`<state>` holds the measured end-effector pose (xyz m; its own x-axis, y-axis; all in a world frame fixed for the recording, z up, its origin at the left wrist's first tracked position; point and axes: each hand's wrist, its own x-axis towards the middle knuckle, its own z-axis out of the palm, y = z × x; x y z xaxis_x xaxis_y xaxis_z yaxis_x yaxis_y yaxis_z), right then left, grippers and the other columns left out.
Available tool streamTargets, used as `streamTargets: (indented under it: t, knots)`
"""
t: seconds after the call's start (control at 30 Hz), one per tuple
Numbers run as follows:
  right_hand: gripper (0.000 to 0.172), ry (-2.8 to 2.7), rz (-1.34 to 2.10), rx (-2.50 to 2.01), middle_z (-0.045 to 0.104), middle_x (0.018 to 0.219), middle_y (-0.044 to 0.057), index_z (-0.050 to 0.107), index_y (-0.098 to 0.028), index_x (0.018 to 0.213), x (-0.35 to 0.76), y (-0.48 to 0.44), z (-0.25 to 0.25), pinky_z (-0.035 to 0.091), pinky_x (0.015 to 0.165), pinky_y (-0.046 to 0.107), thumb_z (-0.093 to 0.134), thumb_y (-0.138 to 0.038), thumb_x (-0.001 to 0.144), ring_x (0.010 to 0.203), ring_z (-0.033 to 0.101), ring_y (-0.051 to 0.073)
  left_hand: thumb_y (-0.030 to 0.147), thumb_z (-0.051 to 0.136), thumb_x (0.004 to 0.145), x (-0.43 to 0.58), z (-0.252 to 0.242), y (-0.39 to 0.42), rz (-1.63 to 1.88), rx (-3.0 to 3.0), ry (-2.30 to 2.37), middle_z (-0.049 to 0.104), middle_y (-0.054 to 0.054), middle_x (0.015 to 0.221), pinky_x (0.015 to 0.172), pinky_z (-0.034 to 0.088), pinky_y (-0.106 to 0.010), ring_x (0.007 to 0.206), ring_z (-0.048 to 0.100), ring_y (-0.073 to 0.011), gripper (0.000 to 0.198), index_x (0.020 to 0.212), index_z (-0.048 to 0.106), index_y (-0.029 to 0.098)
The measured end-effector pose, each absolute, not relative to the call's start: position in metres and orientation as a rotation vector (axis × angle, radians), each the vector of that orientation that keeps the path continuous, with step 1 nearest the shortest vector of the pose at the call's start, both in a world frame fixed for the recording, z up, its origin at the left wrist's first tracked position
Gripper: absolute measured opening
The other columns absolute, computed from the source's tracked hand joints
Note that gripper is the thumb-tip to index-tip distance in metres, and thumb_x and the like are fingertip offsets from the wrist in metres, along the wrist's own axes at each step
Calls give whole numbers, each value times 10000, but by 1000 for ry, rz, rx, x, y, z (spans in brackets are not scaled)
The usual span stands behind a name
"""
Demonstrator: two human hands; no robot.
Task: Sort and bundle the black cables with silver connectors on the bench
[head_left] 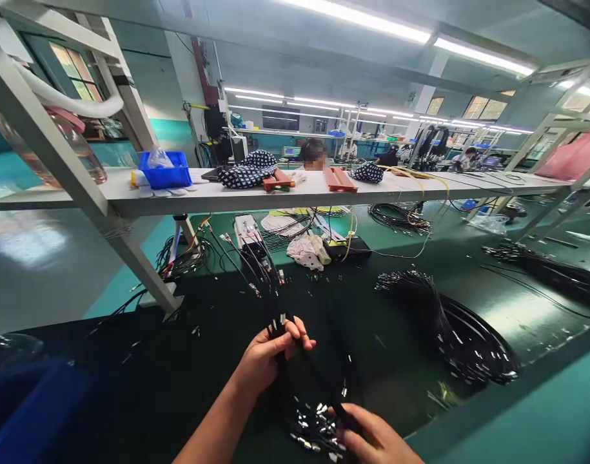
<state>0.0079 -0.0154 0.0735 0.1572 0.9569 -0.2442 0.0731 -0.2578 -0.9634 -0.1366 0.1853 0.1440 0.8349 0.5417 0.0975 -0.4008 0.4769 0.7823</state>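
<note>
My left hand is closed around a few black cables, whose silvery ends stick up above the thumb. Lower down, my right hand has its fingers closed on a black cable that runs up toward the left hand. Beside the right fingertips lies a cluster of shiny metal connectors on black leads. Farther right rests a large coiled bundle of black cables. Beyond the left hand, several cables with white plugs fan out from a small fixture.
A raised white shelf crosses in front, carrying a blue bin, dark patterned cloths and orange-brown blocks. Another cable bundle lies far right. A blue crate stands lower left. A person sits beyond the shelf.
</note>
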Motion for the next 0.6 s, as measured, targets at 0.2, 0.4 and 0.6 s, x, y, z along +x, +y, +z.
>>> streamTargets:
  t: [0.2, 0.4, 0.6]
  knots:
    - [413, -1137, 1075, -1165, 596, 920, 61, 518, -206, 1198, 28, 47, 155, 425, 801, 308, 487, -456, 870, 839, 560, 183, 206, 579, 763, -133, 167, 149, 339, 1171, 230, 578, -89, 786, 751, 425, -339, 735, 562, -208, 120, 735, 650, 112]
    - [412, -1172, 1403, -830, 535, 637, 0, 563, -140, 1103, 22, 71, 169, 437, 605, 237, 494, -468, 863, 567, 514, 117, 250, 613, 744, -129, 177, 127, 285, 1260, 431, 616, -79, 761, 744, 429, -312, 751, 566, -206, 124, 727, 655, 135]
    - [308, -755, 1196, -745, 532, 768, 18, 551, -155, 890, 31, 70, 146, 466, 657, 288, 563, -456, 824, 590, 496, 104, 351, 671, 672, -190, 200, 138, 446, 1339, 976, 606, -51, 655, 540, 447, -282, 581, 544, -177, 233, 826, 656, 177]
